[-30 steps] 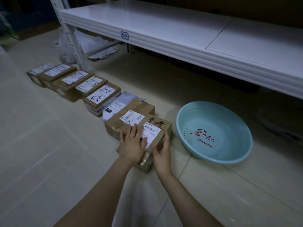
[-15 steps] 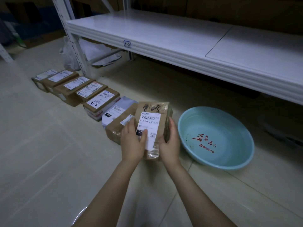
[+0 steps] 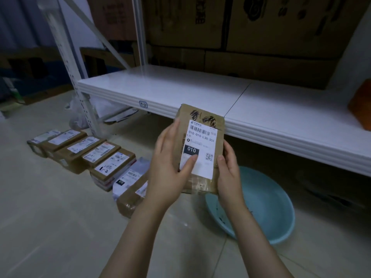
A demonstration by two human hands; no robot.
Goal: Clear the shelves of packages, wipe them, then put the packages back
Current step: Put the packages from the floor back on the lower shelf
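The head camera looks forward and down (from close) at shelf (image 3: 180, 88) and floor (image 3: 50, 217).

the brown package (image 3: 200, 137) that lay flat on the floor (image 3: 50, 217) at the near end of the row of packages (image 3: 96, 155) a second ago, then tipped on edge, is now lifted clear and upright before the shelf (image 3: 180, 91) edge. the left grip (image 3: 168, 167), earlier flat on top, holds its left side, thumb (image 3: 190, 162) on the label. the right grip (image 3: 228, 173) has risen with the right side.
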